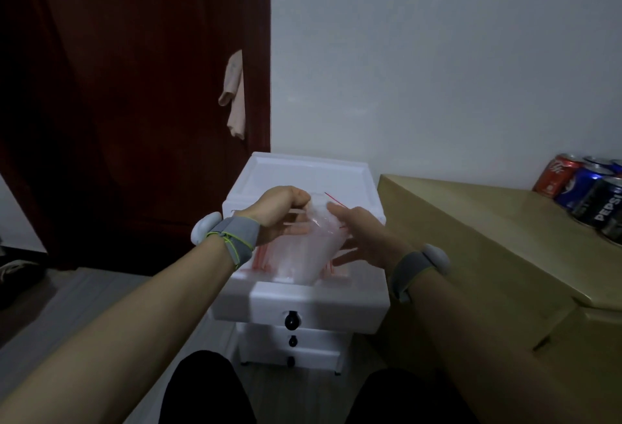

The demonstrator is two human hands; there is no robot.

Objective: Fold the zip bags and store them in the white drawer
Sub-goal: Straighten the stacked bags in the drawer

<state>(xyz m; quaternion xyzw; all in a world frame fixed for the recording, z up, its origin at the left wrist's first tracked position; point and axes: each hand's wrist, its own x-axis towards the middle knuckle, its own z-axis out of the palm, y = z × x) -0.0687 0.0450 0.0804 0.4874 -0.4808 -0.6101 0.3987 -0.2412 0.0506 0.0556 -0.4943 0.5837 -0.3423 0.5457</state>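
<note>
left hand (281,208) pinches zip bag (313,248) top edge; right hand (361,238) open, flat beside it; bag hangs directly over open white drawer (303,299), long axis toward person.

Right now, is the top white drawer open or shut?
Open. The top drawer is pulled out well past the two lower drawers, and red-striped zip bags lie inside it.

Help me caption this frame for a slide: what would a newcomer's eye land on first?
First, the two bare hands at centre: the left hand pinches a clear zip bag while the right hand is open beside it, over the pulled-out top drawer of a small white cabinet. Next, the soda cans on the tan surface at far right.
</note>
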